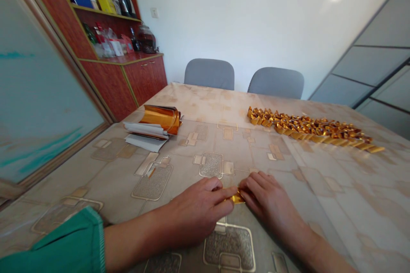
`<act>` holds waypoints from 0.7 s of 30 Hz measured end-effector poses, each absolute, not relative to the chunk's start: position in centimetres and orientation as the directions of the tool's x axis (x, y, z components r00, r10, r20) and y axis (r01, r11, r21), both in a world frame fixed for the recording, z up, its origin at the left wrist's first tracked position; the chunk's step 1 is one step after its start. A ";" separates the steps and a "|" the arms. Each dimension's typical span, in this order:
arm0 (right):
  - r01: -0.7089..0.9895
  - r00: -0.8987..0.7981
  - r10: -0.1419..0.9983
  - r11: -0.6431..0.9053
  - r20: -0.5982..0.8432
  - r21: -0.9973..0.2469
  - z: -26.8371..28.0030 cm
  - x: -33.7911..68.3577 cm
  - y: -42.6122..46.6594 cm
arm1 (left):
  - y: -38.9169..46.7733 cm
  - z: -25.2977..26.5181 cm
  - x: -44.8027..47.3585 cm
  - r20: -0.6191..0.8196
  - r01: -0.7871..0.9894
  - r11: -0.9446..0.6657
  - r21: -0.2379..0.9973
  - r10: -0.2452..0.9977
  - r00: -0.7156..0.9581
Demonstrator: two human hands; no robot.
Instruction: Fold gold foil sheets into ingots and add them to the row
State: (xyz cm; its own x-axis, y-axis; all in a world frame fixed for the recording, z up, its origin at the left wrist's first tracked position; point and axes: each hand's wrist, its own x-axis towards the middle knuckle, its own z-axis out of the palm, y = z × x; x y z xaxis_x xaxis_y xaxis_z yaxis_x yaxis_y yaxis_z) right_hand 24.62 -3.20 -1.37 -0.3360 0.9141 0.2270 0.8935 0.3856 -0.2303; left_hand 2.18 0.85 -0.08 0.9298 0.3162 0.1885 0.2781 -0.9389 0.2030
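A small piece of gold foil paper (pixel 238 198) lies between my two hands, low over the near part of the table; most of it is covered by fingers. My left hand (pixel 205 204) pinches its left end, with the index finger stretched along it. On its right end, the fingers of my right hand (pixel 264 192) are curled and pressed down. Further off to the left is a stack of gold foil sheets (pixel 162 116), curling, with white-backed sheets (pixel 145 130) beside it. Several rows of folded gold paper pieces (pixel 307 126) lie at the far right.
A patterned cover with a clear sheet lies on the table (pixel 192 106). A small scrap (pixel 151 172) is on the left side. Two grey chairs (pixel 209 72) stand behind the far edge. A red-brown cabinet (pixel 128 76) with bottles and a kettle stands at the back left.
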 end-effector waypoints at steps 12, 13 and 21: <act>0.920 -0.283 0.916 0.343 0.286 -0.191 -2.1 24.3 -3.9 | 1.1 0.0 1.8 0.215 0.225 -0.962 0.154 0.255 0.943; 0.920 -0.276 0.913 0.341 0.300 -0.194 -2.1 24.2 -4.0 | 1.0 0.0 1.8 0.216 0.225 -0.962 0.153 0.254 0.943; 0.853 -0.250 0.926 0.349 0.283 -0.388 -1.8 25.0 -3.7 | 0.8 0.0 1.6 0.227 0.233 -0.943 0.237 0.288 0.930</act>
State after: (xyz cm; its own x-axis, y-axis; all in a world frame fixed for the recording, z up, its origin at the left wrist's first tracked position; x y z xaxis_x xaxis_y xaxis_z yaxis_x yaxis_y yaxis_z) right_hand 25.03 -3.74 -1.80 -0.2498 0.9261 0.2829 0.8529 0.3487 -0.3885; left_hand 1.56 0.78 -0.04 0.9305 0.2875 0.2271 0.2335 -0.9430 0.2372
